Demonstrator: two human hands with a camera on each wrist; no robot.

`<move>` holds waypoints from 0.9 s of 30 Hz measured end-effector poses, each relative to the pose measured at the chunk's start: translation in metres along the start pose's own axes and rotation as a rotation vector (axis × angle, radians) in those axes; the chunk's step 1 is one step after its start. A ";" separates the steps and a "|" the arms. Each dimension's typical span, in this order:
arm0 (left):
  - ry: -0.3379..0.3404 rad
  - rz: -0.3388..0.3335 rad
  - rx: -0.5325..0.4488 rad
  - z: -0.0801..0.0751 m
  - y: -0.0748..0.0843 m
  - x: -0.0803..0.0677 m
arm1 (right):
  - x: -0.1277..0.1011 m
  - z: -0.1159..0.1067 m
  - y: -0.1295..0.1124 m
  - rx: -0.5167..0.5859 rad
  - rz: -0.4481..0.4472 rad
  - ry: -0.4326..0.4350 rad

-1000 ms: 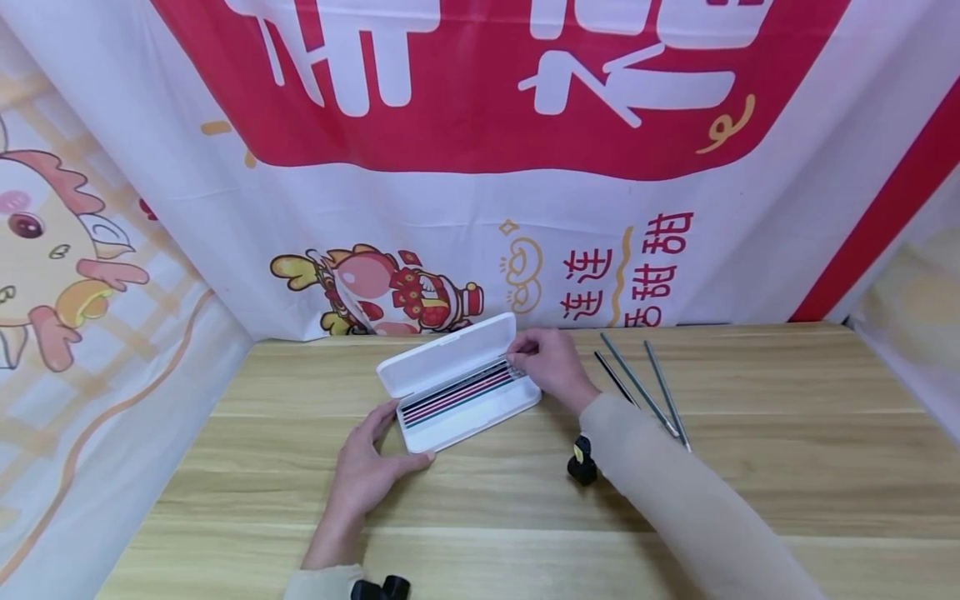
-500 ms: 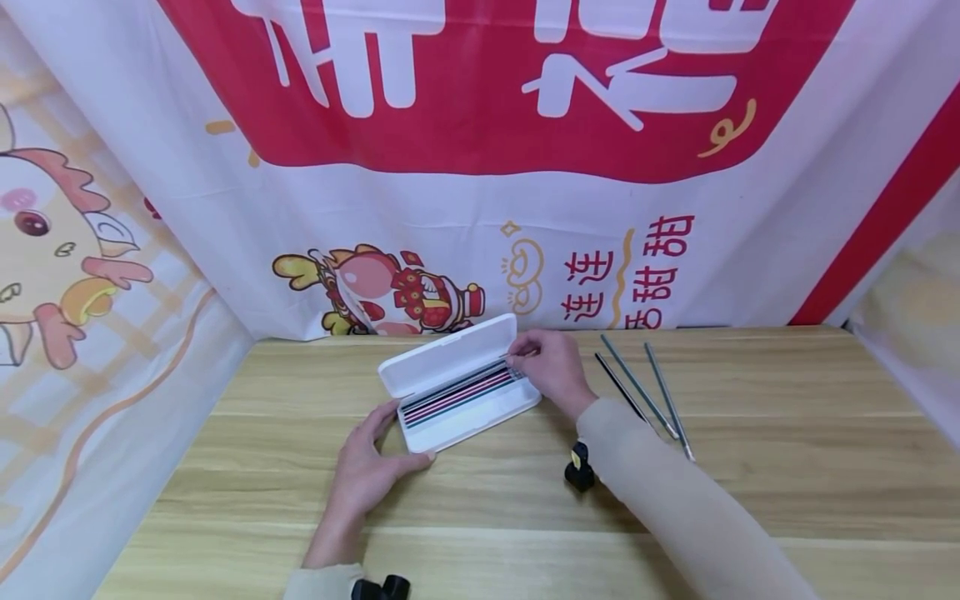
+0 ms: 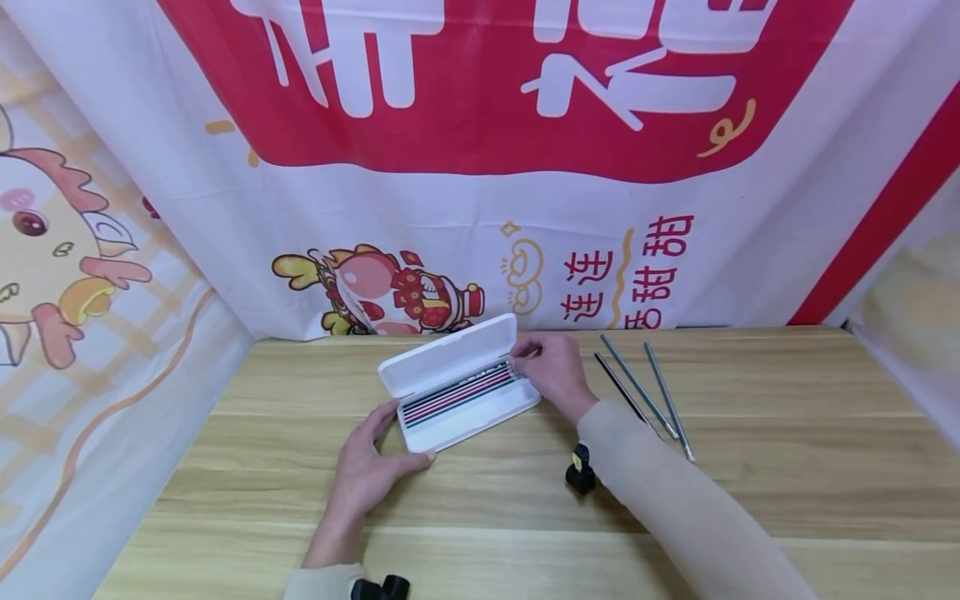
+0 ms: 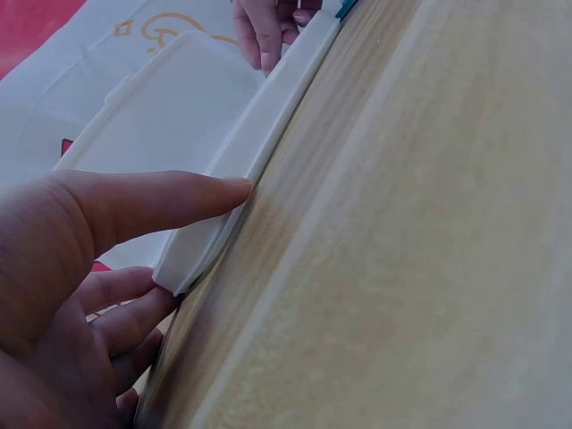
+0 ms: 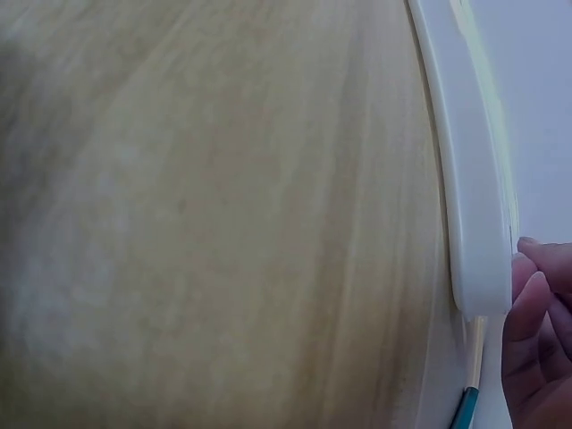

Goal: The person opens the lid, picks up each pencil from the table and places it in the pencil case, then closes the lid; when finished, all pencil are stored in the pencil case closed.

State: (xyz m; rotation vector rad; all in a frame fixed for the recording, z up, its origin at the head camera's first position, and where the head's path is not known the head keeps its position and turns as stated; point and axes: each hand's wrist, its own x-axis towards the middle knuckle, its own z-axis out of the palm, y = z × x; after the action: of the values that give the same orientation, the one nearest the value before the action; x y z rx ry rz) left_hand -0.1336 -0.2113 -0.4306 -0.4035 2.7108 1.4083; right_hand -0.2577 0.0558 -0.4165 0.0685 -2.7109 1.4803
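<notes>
A printed banner (image 3: pixel 480 167) in red and white hangs behind the wooden table (image 3: pixel 750 500), with more printed cloth to either side of it. On the table, close to the banner's foot, lies a white pencil case (image 3: pixel 480 412), its lid (image 3: pixel 446 354) thrown open toward the banner and a row of pencils (image 3: pixel 461 392) lying side by side in the tray.

The left hand (image 3: pixel 367 471) rests at the near left corner of the case, fingers straight, thumb along the front edge and fingertips (image 4: pixel 228 189) pressed to the case wall; it grips nothing. The right hand (image 3: pixel 551 367) sits at the case's right end, fingers bent down onto the pencil ends; it seems to pinch one there, though the head view is too small to be sure.

Right of the case, well apart from it, three loose pencils (image 3: pixel 645 392) lie on the wood. Nearer than the case, beside the right sleeve, stands a small black object (image 3: pixel 579 471).
</notes>
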 end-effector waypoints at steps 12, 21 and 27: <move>0.001 0.000 0.008 0.000 0.000 0.000 | 0.000 0.002 -0.002 -0.085 -0.039 -0.030; 0.003 -0.001 -0.002 0.000 -0.001 0.000 | 0.001 0.005 -0.002 -0.070 -0.054 -0.034; 0.000 0.004 0.002 0.000 -0.001 0.000 | 0.001 0.007 -0.003 -0.081 -0.049 -0.033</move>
State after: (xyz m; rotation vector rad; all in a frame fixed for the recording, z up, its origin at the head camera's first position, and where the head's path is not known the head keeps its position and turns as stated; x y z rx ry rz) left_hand -0.1335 -0.2124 -0.4318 -0.3983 2.7145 1.4060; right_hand -0.2584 0.0483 -0.4172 0.1561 -2.7710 1.3672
